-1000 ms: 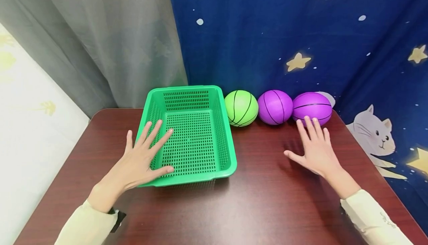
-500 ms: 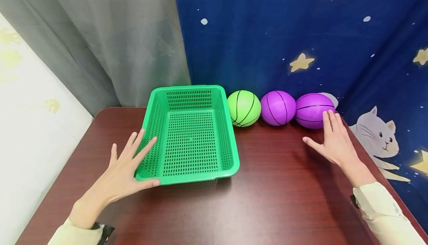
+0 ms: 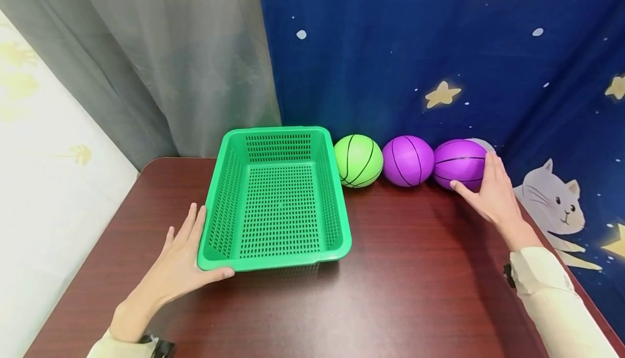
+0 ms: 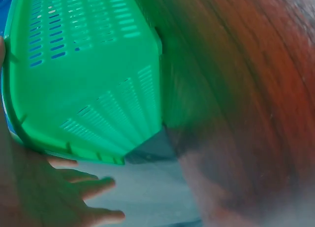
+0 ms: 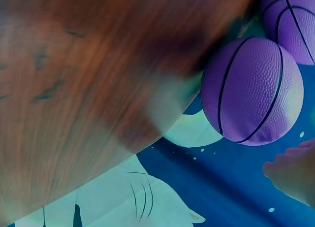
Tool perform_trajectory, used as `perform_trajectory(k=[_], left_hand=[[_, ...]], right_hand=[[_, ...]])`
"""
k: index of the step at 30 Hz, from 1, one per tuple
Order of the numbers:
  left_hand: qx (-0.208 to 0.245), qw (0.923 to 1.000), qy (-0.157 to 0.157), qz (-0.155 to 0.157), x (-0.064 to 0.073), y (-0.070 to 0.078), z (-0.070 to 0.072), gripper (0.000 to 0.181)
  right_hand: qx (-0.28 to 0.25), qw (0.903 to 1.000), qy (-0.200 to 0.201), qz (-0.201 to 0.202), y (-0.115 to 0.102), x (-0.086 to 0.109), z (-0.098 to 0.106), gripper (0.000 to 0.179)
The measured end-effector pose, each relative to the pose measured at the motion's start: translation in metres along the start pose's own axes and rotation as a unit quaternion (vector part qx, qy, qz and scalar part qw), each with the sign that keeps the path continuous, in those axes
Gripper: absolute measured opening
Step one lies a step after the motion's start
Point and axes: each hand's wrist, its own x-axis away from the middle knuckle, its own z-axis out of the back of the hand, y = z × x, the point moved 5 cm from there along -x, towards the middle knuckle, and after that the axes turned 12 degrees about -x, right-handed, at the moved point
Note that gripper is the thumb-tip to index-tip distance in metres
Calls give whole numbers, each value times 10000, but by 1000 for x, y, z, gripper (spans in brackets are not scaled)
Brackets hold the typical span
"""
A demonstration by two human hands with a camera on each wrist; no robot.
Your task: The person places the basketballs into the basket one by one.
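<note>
A green plastic basket with slotted walls sits left of the middle in the head view. My left hand is at its front left corner, fingers straight along the outside of the left wall and thumb near the front rim. In the left wrist view those fingers spread beside the basket's rim. The rightmost purple mini basketball stands at the back right. My right hand reaches beside it, fingers straight at its right side and thumb in front. In the right wrist view fingertips show close to that ball.
Another purple mini basketball and a light green one stand in a row between the basket and the rightmost ball. Behind the brown table hang a grey curtain and a blue starry one.
My left hand has moved from over the basket out to its front left corner. My right hand has shifted right to the far ball's side. Basket and balls keep their places.
</note>
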Motion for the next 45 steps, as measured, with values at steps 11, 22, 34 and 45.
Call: perform_trajectory(k=[11,22,34,45], left_hand=[[935,9955,118,-54,2,-5,-8,123],[1733,9847,68,150,2,-7,-14,123],[3237,9456,200,-236,2,-7,-21,122],[3645,9301,271,-372,3,-5,-20,120]], right_hand=[[-161,9996,96,-207,15,-19,-5,102],[-684,9927,8,-993,31,-33,-13,113],[-839,9868,470,-1302,43,-37,-23,122],[-1088,9739,989,-1731,50,-34,-20,115]])
